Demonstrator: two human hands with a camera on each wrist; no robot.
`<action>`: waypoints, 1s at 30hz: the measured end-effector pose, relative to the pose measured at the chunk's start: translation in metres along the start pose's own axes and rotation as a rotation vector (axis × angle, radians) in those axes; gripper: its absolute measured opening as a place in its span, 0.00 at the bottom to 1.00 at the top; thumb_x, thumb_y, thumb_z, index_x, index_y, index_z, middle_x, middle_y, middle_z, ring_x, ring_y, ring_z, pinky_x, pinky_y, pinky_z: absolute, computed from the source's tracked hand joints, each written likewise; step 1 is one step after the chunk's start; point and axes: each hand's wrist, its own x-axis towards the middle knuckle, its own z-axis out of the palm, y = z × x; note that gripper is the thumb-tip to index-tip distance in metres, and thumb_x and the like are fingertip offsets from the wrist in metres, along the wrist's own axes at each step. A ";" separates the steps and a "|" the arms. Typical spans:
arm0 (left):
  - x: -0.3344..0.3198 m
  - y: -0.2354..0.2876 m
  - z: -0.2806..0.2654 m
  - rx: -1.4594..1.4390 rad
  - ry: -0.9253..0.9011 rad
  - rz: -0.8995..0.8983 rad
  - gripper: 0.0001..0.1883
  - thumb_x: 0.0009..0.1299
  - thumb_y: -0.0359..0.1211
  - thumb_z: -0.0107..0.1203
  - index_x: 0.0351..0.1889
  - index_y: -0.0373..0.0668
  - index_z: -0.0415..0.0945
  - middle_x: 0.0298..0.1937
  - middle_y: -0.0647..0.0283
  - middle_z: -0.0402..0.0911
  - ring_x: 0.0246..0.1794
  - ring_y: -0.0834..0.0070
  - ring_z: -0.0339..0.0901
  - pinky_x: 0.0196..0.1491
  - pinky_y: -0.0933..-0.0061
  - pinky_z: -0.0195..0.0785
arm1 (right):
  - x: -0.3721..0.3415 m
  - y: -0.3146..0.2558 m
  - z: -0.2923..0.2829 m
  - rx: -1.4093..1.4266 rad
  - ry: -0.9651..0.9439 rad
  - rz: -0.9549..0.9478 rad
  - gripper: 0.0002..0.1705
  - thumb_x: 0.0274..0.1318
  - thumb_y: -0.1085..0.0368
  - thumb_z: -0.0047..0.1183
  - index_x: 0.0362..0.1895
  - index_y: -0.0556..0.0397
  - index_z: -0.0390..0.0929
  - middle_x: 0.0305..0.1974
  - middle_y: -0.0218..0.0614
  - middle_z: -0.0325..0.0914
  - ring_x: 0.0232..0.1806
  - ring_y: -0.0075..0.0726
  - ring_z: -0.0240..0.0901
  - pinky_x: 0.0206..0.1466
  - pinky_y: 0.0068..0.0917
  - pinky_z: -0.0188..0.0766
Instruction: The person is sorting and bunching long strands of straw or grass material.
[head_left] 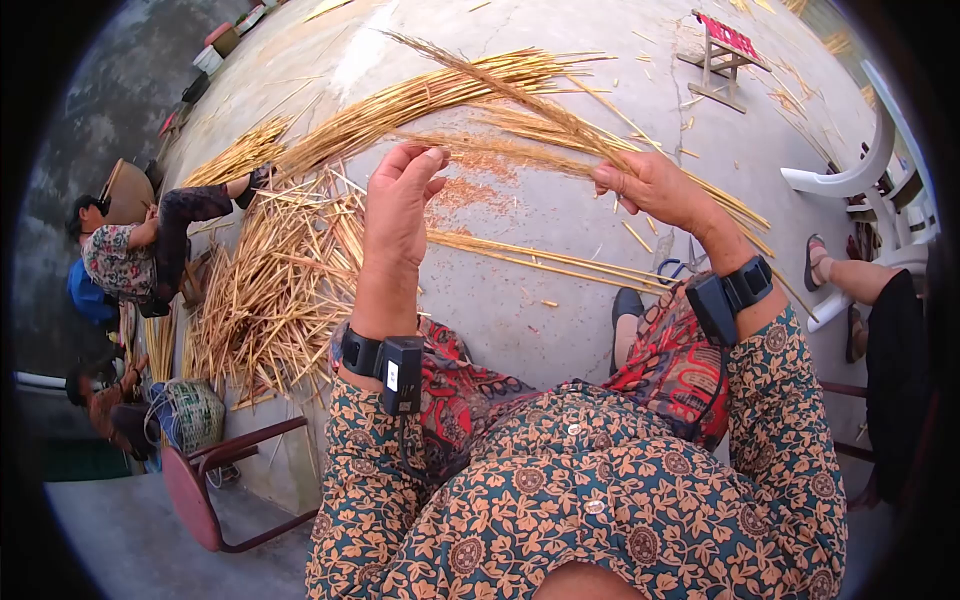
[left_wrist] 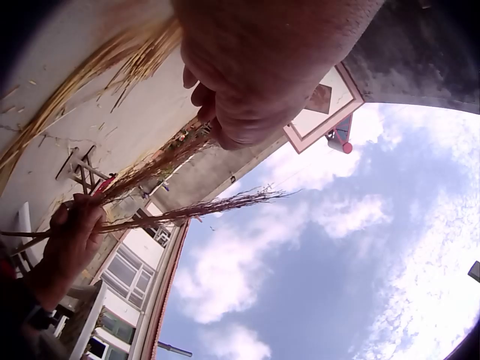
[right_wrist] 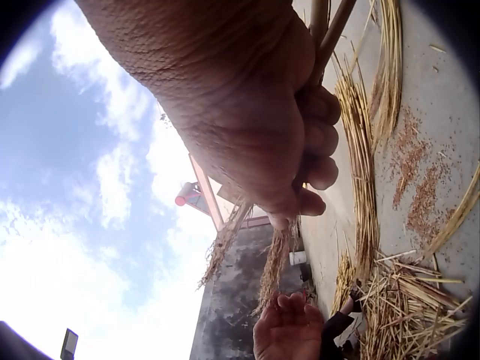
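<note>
Brushy stalks in right grip

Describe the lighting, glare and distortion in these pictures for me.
Head view: soft light, fisheye bending, black corners; left wrist view: white clouds glaring at lower right, bare left hand in shade; right wrist view: similar glare at lower left, bare right hand shadowed against bright blue sky.

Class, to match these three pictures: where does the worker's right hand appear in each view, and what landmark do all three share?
Head: the right hand is above and right of centre.
Left wrist: the right hand is at lower left.
Right wrist: the right hand looms large across the upper middle.
Shared landmark: the brushy-ended stalks it holds.
</note>
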 end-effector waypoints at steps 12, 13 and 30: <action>0.002 -0.001 -0.004 -0.027 -0.045 -0.057 0.04 0.67 0.29 0.56 0.38 0.42 0.76 0.35 0.64 0.82 0.39 0.75 0.79 0.41 0.76 0.71 | -0.002 -0.005 -0.002 -0.016 -0.027 0.032 0.24 0.64 0.45 0.45 0.34 0.53 0.77 0.18 0.25 0.68 0.18 0.18 0.61 0.23 0.20 0.62; 0.002 -0.002 -0.005 -0.027 -0.054 -0.065 0.04 0.67 0.29 0.56 0.38 0.42 0.76 0.35 0.64 0.82 0.39 0.75 0.80 0.41 0.77 0.71 | -0.002 -0.003 -0.001 -0.016 -0.020 0.024 0.24 0.64 0.43 0.44 0.33 0.51 0.77 0.16 0.25 0.66 0.18 0.19 0.61 0.23 0.21 0.62; 0.001 0.002 -0.003 0.089 -0.021 -0.038 0.06 0.66 0.32 0.58 0.38 0.41 0.78 0.34 0.64 0.83 0.36 0.78 0.80 0.37 0.80 0.70 | -0.002 -0.004 -0.002 -0.057 -0.017 -0.006 0.24 0.64 0.46 0.45 0.34 0.54 0.77 0.17 0.26 0.66 0.17 0.18 0.61 0.22 0.20 0.62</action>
